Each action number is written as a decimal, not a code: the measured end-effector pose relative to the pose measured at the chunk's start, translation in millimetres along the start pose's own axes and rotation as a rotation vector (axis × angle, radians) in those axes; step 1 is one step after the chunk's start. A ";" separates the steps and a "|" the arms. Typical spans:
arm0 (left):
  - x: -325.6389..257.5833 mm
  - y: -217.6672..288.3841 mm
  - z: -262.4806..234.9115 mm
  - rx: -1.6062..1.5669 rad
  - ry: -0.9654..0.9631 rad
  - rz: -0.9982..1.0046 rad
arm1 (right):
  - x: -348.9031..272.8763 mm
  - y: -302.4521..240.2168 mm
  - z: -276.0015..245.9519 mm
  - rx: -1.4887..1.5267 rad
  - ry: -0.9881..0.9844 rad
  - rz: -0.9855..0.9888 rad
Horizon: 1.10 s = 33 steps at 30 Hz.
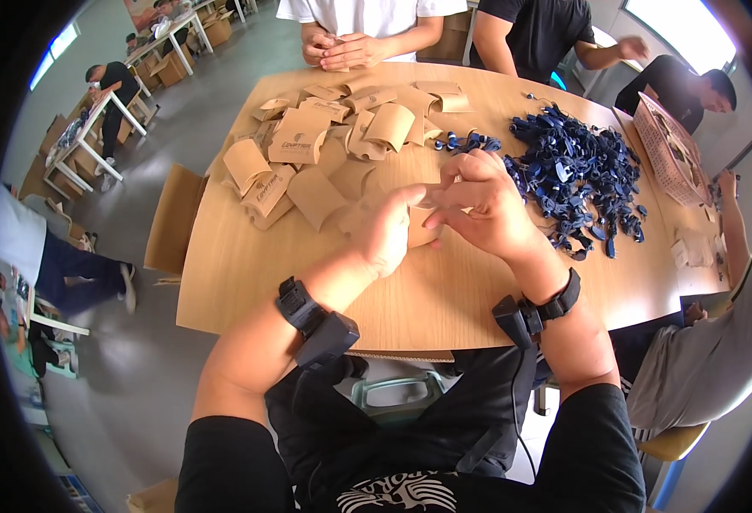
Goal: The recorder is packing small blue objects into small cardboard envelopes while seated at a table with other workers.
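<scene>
In front of me, above the table, my left hand (388, 227) holds a brown cardboard pillow box (418, 229) from its left side, the thumb near the top. My right hand (489, 205) is closed with bent fingers at the box's upper right end. My hands hide much of the box, and I cannot tell whether anything is inside it. Just beyond my left hand lies a heap of similar brown pillow boxes (300, 137), some of them printed. Past my right hand is a large tangled pile of small dark blue pieces with cords (574, 175), which look like bundled earphones.
The wooden table (307, 295) curves toward me. A pink plastic basket (668, 152) stands at the right. Across the table a person in a white shirt (371, 26) handles something small. Another in black (530, 30) sits beside them. An open carton (175, 218) stands left of the table.
</scene>
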<state>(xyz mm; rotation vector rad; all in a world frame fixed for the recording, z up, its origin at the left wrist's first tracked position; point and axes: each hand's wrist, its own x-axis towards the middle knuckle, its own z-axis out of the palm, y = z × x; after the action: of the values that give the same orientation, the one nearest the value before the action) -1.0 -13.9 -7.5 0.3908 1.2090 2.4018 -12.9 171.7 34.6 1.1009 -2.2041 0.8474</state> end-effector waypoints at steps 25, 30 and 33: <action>-1.5 20.1 13.7 0.130 -0.012 0.072 | -0.2 11.9 -4.1 0.196 0.053 -0.194; -22.4 36.0 13.3 0.005 0.056 -0.047 | -5.3 24.0 -1.6 0.176 0.173 -0.145; -53.1 41.6 50.9 -0.156 -0.084 -0.170 | -11.7 31.9 -2.2 0.206 0.238 -0.150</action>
<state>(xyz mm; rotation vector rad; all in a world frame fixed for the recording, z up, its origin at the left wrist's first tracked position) 56.9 -26.6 52.6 0.3226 0.9697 2.2904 -32.9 194.1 18.6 1.1772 -1.8477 1.0964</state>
